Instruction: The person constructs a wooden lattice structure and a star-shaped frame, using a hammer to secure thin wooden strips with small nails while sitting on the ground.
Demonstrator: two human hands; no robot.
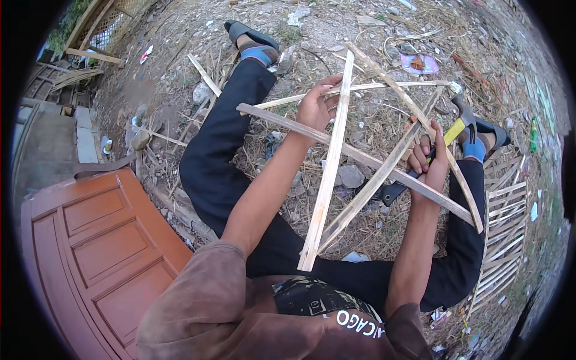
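Note:
Several thin wooden slats cross one another between my spread legs, forming a loose, angular frame. My left hand has its fingers curled at the far part of this frame, gripping a pale slat that runs toward my lap. Beneath that one, a greyer slat slants from the left to my right knee. My right hand is wrapped around a claw hammer with a yellow and black handle, its metal head pointing away from me. A curved slat passes close by the hammer hand and down over my right leg.
A reddish-brown panelled wooden door lies at the left. On the right, a slatted wooden panel rests on the ground beside my leg. Stones, dry straw, a plastic wrapper and loose sticks litter the dirt.

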